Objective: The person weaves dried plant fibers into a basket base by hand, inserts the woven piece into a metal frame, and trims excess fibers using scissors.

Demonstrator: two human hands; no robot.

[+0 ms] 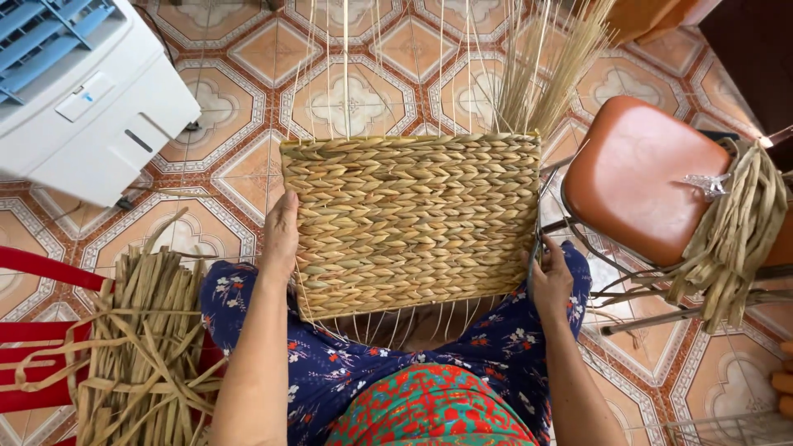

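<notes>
A half-woven rectangular basket panel of tan plaited fibre rests on my lap, with thin upright stakes sticking out past its far edge and short ends below. My left hand grips the panel's left edge. My right hand holds the lower right corner, fingers curled around the edge. I sit in a dark blue floral garment.
A bundle of dried flat fibre strips lies over a red frame at my left. A brown padded stool with more strips draped on it stands at right. A white air cooler sits at top left on the patterned tiles.
</notes>
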